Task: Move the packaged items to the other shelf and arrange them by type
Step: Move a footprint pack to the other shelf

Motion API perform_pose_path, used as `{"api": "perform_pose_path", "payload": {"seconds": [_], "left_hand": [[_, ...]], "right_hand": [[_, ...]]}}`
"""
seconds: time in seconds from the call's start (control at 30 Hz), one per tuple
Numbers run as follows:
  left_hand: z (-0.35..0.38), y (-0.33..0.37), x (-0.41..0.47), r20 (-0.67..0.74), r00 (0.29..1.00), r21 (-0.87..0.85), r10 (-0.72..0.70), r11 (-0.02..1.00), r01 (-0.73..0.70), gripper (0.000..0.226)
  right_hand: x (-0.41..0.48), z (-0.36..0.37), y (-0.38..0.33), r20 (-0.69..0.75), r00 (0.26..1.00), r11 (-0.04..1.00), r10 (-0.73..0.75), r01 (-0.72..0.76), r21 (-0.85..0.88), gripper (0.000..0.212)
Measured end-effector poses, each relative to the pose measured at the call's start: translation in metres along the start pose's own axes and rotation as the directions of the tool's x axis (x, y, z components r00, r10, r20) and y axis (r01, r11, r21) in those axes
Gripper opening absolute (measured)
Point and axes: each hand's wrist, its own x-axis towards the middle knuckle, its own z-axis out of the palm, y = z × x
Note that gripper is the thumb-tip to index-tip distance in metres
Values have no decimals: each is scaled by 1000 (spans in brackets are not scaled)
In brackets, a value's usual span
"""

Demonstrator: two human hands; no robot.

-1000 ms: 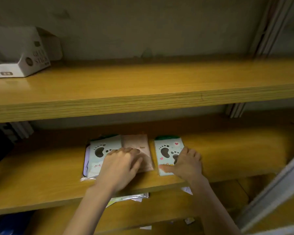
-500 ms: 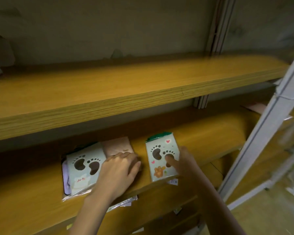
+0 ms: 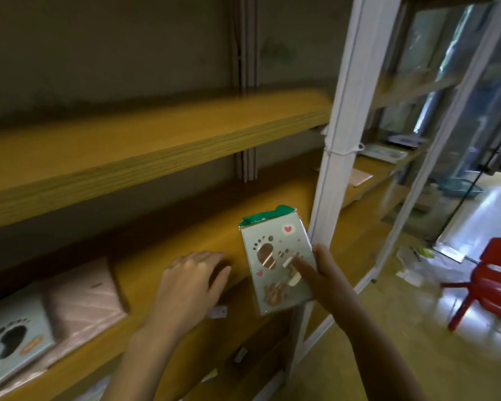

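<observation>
My right hand [image 3: 323, 274] grips a pale green packaged item with footprint pictures and a green top [image 3: 275, 256], lifted off the middle wooden shelf [image 3: 168, 256] and tilted in front of its edge. Resting empty on that shelf's front edge is my left hand [image 3: 191, 285], fingers slightly apart. At the far left of the same shelf lie a pink packaged item [image 3: 81, 299] and another footprint package [image 3: 9, 345], partly cut off by the frame.
An upper wooden shelf [image 3: 145, 140] runs above. A white metal post [image 3: 339, 146] stands just right of the held package. Beyond it is another shelf unit with flat items [image 3: 385, 153]. A red plastic chair [image 3: 486, 282] stands on the shiny floor at right.
My right hand has picked the footprint package up off the shelf and carried it right. My left hand has left the pile at left. The view has swung right.
</observation>
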Motion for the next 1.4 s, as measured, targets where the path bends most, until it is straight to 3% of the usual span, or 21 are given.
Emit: {"api": "perform_pose_path", "payload": {"seconds": [0.4, 0.87, 1.4], "left_hand": [[58, 184, 80, -50, 992, -52, 119, 991, -122, 40], [101, 313, 197, -62, 971, -15, 233, 972, -234, 41], [159, 385, 421, -36, 996, -25, 81, 996, -82, 42]], "right_hand": [[1, -202, 26, -210, 978, 1000, -1, -2, -16, 17], [57, -353, 44, -236, 971, 999, 43, -34, 42, 17], [263, -487, 68, -146, 982, 992, 117, -108, 72, 19]]}}
